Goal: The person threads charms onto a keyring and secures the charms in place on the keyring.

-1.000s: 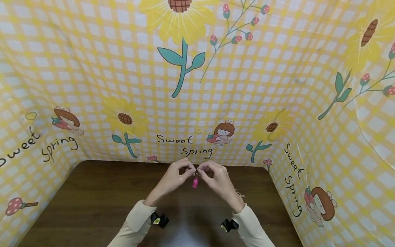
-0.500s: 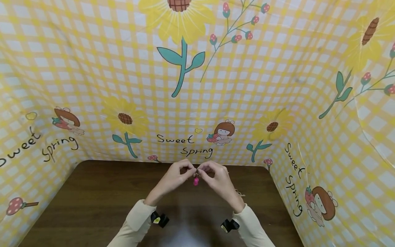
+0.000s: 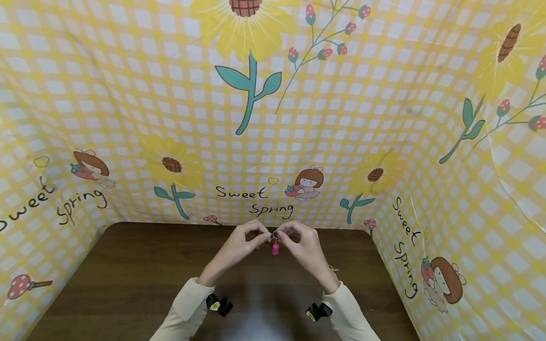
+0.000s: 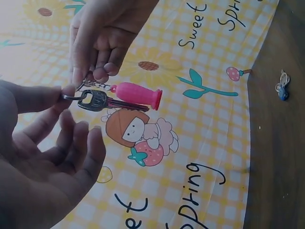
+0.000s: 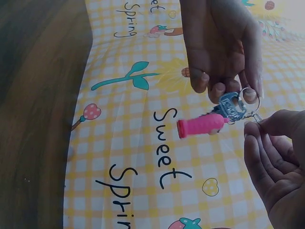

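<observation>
Both hands are raised close together over the table's far part, fingertips almost meeting. My left hand [image 3: 244, 242] pinches a metal key ring [image 5: 258, 101] between thumb and finger. A metal key [image 4: 95, 100] with lettering on its head hangs from that ring. My right hand [image 3: 304, 244] pinches the end of a small chain [image 4: 97, 84] right beside the ring. From this chain dangles a bright pink bottle-shaped charm [image 5: 202, 125], alongside the key. In the head view the charm [image 3: 275, 248] shows just under the fingertips, and the key is mostly hidden.
The brown wooden table [image 3: 141, 265] is walled by yellow checked cloth [image 3: 239, 161] at the back and sides. A small blue item with a pale loop [image 4: 282, 90] lies on the table, by the right wrist. Each wrist wears a black camera [image 3: 219, 304].
The pink charm has shifted slightly right, toward my right hand. My fingertips have parted a little, and the ring shows between them. Both arms stay nearly in place.
</observation>
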The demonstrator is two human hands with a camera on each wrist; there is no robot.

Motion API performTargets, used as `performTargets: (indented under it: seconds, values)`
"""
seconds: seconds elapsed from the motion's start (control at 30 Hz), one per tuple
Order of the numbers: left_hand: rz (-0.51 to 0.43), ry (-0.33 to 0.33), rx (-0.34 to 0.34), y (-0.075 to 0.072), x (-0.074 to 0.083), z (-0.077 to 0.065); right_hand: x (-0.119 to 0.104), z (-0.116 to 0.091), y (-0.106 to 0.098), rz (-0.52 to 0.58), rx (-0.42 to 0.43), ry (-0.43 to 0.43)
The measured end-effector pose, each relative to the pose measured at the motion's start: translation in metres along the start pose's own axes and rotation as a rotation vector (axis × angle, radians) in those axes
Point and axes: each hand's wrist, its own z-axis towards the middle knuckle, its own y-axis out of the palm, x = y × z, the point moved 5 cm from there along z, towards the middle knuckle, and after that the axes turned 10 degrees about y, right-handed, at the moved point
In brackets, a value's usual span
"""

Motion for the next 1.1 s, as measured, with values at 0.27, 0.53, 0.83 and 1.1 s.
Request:
performTargets:
  seconds: [0.27,0.53,0.83,1.1]
  values:
    - [0.047,0.027,-0.016,0.003,-0.002,-0.001,-0.001,0.002,0.005,0.034,-0.022,0.013]
    - [0.09,-0.026,-0.019,0.004,-0.013,-0.002,0.007,0.003,0.011,0.003,-0.054,0.041]
    - [0.012,-0.103,-0.001,0.0,-0.029,-0.008,0.026,0.003,0.017,-0.049,-0.074,0.07]
    - [-0.047,-0.14,0.017,-0.006,-0.038,-0.018,0.06,0.0,0.02,-0.102,-0.051,0.127]
